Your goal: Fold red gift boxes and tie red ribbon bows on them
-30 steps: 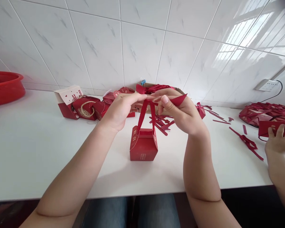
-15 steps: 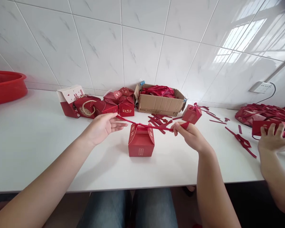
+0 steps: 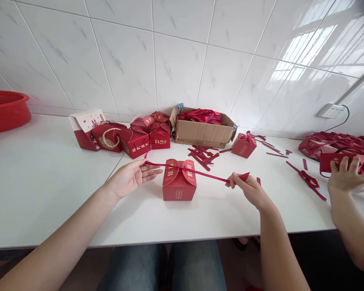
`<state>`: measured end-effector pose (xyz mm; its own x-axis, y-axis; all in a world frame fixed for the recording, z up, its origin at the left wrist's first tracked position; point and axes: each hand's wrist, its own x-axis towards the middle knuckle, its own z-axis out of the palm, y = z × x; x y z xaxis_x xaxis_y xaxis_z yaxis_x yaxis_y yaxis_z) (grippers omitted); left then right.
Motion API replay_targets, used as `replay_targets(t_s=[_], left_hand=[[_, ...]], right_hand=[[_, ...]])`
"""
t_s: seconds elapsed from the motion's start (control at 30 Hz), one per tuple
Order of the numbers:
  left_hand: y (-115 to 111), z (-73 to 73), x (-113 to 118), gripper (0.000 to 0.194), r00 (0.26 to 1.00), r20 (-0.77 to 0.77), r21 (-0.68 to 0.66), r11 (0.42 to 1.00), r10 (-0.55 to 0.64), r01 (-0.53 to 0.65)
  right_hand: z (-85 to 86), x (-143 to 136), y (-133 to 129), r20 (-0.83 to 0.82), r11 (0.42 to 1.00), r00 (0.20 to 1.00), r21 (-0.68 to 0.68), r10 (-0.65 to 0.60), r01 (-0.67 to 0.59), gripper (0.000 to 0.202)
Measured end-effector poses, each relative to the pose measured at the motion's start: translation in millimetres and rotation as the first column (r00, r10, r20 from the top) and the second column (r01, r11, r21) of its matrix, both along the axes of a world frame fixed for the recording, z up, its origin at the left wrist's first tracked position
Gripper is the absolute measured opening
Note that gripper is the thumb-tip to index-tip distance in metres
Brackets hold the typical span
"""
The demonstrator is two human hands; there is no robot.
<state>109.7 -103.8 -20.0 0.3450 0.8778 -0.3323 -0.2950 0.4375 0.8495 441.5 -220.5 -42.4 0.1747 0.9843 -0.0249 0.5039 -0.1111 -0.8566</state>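
Observation:
A red gift box (image 3: 179, 189) stands upright on the white table in front of me, its two rounded top flaps with gold characters folded together. A thin red ribbon (image 3: 210, 175) runs through the top of the box and is stretched out to both sides. My left hand (image 3: 130, 176) pinches one end between thumb and forefinger, its other fingers held apart, left of the box. To the right and slightly lower, my right hand (image 3: 245, 185) is closed around the other end, and a pointed tail of ribbon sticks out above it.
Behind stand several finished red boxes (image 3: 135, 142), a cardboard carton (image 3: 202, 133) of ribbons and a small bowed box (image 3: 244, 145). Loose ribbon strips (image 3: 202, 155) lie around. A co-worker's hand (image 3: 348, 178) rests at a red pile (image 3: 336, 143) on the right; a red basin (image 3: 9, 113) is far left.
Both hands have moved lower, the right one also outward, pulling the ribbon straighter. The box's top flaps have come down flat and closed.

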Motion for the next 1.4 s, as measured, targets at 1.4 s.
replay_targets(t_s=[1.4], left_hand=[[-7,-0.4,35,0.039,0.765,-0.64,0.598,0.673,0.075,0.434]], right_hand=[[13.8,-75,72,0.165,0.839,0.878,0.259,0.449,-0.478,0.078]])
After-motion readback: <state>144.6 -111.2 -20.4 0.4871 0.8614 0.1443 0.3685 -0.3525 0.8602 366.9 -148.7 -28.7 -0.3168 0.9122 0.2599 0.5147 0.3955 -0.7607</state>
